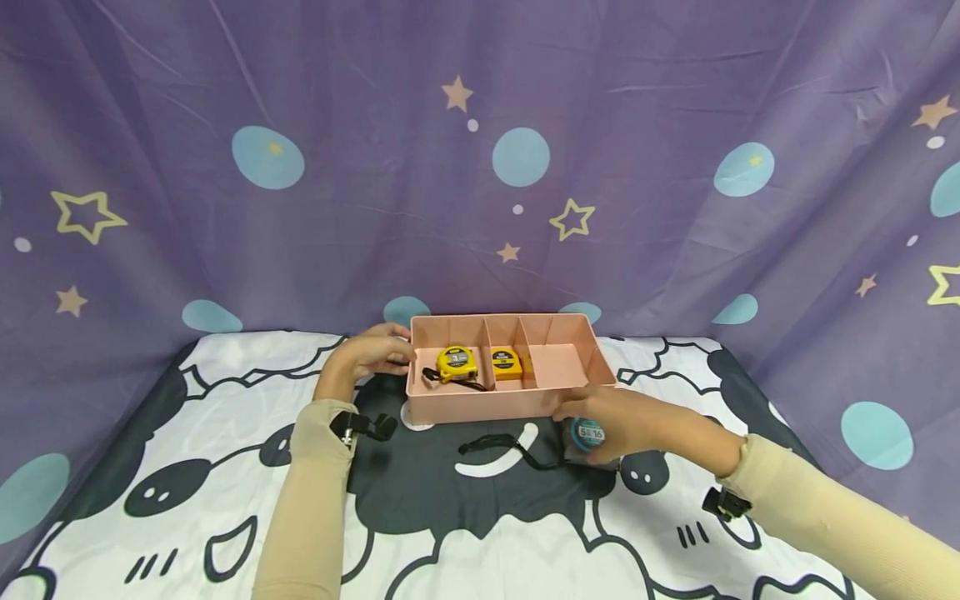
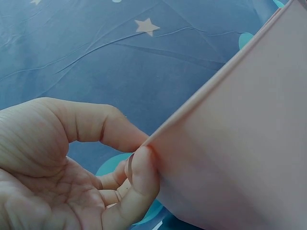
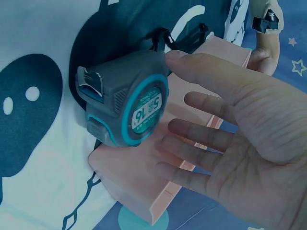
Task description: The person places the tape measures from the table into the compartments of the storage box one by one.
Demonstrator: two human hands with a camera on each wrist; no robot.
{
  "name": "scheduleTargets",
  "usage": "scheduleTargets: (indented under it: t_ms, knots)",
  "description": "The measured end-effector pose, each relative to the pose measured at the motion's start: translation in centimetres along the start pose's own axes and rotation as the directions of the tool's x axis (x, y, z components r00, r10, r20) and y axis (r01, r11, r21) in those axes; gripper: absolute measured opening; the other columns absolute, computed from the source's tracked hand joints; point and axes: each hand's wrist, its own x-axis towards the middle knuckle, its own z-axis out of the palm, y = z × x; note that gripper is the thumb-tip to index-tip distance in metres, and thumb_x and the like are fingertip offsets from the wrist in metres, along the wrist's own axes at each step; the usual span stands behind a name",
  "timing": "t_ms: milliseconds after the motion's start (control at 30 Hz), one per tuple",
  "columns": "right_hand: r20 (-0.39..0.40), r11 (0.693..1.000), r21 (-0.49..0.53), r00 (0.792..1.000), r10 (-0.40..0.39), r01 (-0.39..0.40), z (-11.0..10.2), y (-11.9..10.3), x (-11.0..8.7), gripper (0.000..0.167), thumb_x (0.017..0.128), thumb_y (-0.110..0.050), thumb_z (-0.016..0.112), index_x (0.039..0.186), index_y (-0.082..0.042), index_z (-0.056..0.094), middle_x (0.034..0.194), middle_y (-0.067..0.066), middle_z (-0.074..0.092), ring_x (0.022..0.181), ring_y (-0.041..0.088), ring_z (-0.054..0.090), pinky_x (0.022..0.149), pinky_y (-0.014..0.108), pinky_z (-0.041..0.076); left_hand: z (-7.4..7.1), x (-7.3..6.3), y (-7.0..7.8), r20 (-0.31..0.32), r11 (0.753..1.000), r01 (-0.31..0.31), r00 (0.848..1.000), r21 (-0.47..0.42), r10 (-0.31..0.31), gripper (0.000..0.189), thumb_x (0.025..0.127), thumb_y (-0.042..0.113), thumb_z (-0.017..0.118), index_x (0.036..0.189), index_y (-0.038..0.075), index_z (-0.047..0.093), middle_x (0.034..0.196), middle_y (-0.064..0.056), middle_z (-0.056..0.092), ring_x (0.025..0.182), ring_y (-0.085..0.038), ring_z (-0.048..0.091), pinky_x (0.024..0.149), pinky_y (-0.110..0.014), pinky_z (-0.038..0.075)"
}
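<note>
A pink divided box (image 1: 465,407) stands at the back of the cloth. In its left compartment lies a yellow tape measure (image 1: 456,364) with a black strap; the middle one holds a smaller yellow tape measure (image 1: 507,364). My left hand (image 1: 372,353) pinches the box's left edge between thumb and finger, as the left wrist view shows. In front of the box's right part rests a grey and teal tape measure (image 3: 127,98) with a black strap (image 1: 495,442). My right hand (image 3: 240,124) reaches around it, fingers apart and fairly straight, thumb tip at its casing.
A white and black cartoon-print cloth (image 1: 480,508) covers the surface. Right behind the box hangs a purple curtain (image 1: 360,233) with stars and dots. Both wrists carry black straps.
</note>
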Motion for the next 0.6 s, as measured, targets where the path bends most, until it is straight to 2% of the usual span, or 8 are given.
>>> scheduleTargets:
  t_ms: [367, 600]
  knots:
    - [0.042, 1.0, 0.014, 0.999, -0.021, 0.02, 0.78, 0.46, 0.16, 0.068, 0.069, -0.013, 0.093, 0.131, -0.006, 0.065, 0.135, 0.008, 0.059, 0.119, 0.023, 0.059, 0.097, 0.043, 0.057, -0.08, 0.06, 0.02, 0.002, 1.0, 0.006, 1.0, 0.004, -0.006, 0.065, 0.088, 0.002, 0.059, 0.145, -0.007, 0.028, 0.13, -0.024, 0.055, 0.088, -0.013, 0.065, 0.074, -0.023, 0.06]
    - [0.069, 1.0, 0.027, 0.998, -0.001, 0.0, 0.92, 0.62, 0.09, 0.068, 0.068, -0.01, 0.092, 0.131, -0.009, 0.065, 0.136, 0.009, 0.058, 0.117, 0.024, 0.06, 0.096, 0.044, 0.057, -0.01, -0.11, 0.05, 0.012, 1.0, 0.003, 1.0, -0.005, -0.003, 0.066, 0.088, 0.001, 0.058, 0.145, -0.008, 0.026, 0.126, -0.022, 0.055, 0.088, -0.013, 0.066, 0.074, -0.022, 0.06]
